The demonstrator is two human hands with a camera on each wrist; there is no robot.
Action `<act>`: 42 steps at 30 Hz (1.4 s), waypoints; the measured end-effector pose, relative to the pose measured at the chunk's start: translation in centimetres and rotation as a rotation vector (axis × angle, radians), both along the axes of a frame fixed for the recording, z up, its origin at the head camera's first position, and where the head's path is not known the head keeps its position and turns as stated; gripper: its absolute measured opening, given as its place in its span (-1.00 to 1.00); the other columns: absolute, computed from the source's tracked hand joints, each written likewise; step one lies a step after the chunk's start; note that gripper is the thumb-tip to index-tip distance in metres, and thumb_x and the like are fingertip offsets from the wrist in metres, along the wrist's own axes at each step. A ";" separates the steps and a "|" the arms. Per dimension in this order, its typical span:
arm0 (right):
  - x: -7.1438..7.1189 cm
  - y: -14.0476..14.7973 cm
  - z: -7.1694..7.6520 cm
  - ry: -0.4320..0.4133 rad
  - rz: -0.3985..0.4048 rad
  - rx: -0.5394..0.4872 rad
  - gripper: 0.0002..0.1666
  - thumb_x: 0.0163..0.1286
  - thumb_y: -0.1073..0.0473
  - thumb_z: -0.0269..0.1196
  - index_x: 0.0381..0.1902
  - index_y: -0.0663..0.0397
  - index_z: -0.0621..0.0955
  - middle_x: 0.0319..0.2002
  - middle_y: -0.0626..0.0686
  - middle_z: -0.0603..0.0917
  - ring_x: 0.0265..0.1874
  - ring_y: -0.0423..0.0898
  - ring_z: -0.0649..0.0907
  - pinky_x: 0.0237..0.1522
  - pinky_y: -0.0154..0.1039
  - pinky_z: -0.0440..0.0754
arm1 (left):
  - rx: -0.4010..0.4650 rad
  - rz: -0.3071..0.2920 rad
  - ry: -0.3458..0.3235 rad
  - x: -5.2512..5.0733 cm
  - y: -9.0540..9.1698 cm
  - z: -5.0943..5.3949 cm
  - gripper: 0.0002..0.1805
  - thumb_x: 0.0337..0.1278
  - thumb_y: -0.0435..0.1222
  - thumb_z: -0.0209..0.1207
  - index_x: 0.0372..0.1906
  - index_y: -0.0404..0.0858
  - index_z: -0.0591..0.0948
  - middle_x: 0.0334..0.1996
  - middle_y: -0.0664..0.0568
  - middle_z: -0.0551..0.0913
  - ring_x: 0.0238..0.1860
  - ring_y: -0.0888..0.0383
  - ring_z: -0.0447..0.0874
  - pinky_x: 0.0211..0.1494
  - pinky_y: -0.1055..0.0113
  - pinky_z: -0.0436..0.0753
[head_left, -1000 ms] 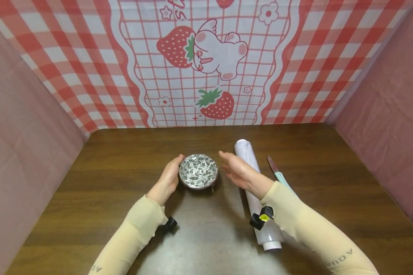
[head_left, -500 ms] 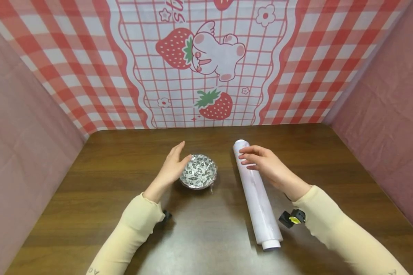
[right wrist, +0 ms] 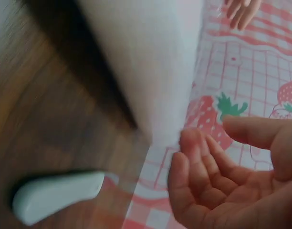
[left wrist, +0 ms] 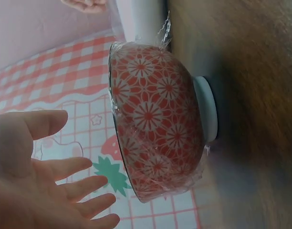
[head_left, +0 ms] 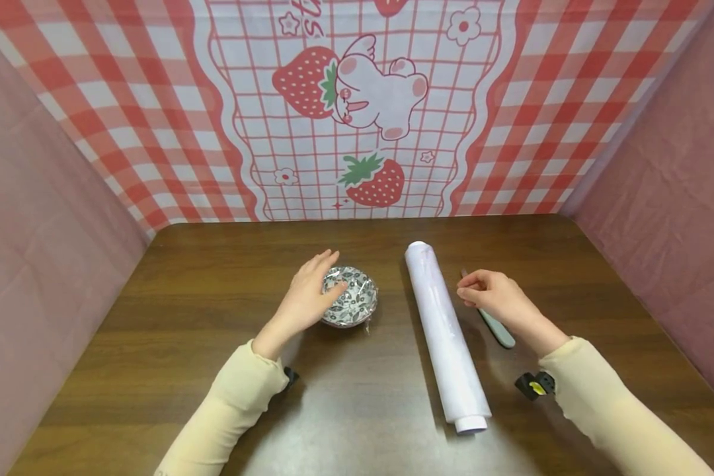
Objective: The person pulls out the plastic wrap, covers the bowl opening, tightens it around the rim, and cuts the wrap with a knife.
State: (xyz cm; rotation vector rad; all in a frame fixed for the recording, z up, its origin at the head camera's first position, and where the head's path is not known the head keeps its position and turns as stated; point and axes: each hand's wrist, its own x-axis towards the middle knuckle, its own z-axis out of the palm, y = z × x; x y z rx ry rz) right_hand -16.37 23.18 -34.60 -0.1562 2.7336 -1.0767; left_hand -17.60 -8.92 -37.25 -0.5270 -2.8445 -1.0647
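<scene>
A small bowl point(head_left: 355, 305), black-and-white floral inside and red-patterned outside, sits upright with clear plastic film across its top and crumpled down its side. Over its left rim in the head view hovers my left hand point(head_left: 302, 295), fingers extended; the left wrist view shows a gap between this hand and the bowl point(left wrist: 153, 114). My right hand point(head_left: 502, 301) hovers above a knife with a pale green handle point(head_left: 501, 332), its fingers loosely bent and holding nothing. The hand partly covers the knife's blade. In the right wrist view the knife's handle point(right wrist: 60, 195) lies apart from the fingers.
A long roll of plastic wrap point(head_left: 446, 337) lies lengthwise on the wooden table point(head_left: 357, 423), between bowl and right hand. Behind the table hangs a red-checked strawberry cloth point(head_left: 375, 182). Pink cloths point(head_left: 660, 165) close off both sides.
My right hand has moved right, from beside the bowl across the roll to above the knife. My left hand has let go of the bowl's side and risen over its rim.
</scene>
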 end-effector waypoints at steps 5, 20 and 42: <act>0.3 1.4 -0.4 0.010 0.046 0.210 -0.61 0.23 0.03 0.18 -0.22 0.30 0.56 -0.36 0.13 0.63 -0.39 -0.06 0.58 -0.36 -0.17 0.51 | -0.076 -0.037 0.069 0.5 0.5 -0.1 -0.39 0.15 -0.11 0.09 0.29 -0.23 0.30 0.35 -0.11 0.18 0.37 -0.10 0.05 0.38 -0.03 -0.03; -0.5 3.5 -3.9 -0.054 0.019 0.428 -0.48 -0.02 0.01 0.37 -0.43 0.36 0.42 -0.50 0.18 0.48 -0.51 0.03 0.49 -0.51 -0.14 0.44 | -0.126 -0.221 0.103 2.2 2.7 -0.6 -0.45 0.15 -0.12 0.11 0.24 -0.19 0.37 0.33 -0.05 0.23 0.34 -0.07 0.12 0.38 0.00 0.02; -0.9 3.4 -4.0 -0.009 -0.089 0.261 -0.57 0.12 0.32 -0.09 -0.10 0.49 0.49 -0.48 0.18 0.53 -0.52 0.00 0.47 -0.53 -0.26 0.36 | -0.112 -0.325 0.092 3.3 4.1 -1.7 -0.53 0.17 -0.17 0.09 0.19 -0.20 0.44 0.26 -0.04 0.35 0.28 0.03 0.26 0.34 0.10 0.17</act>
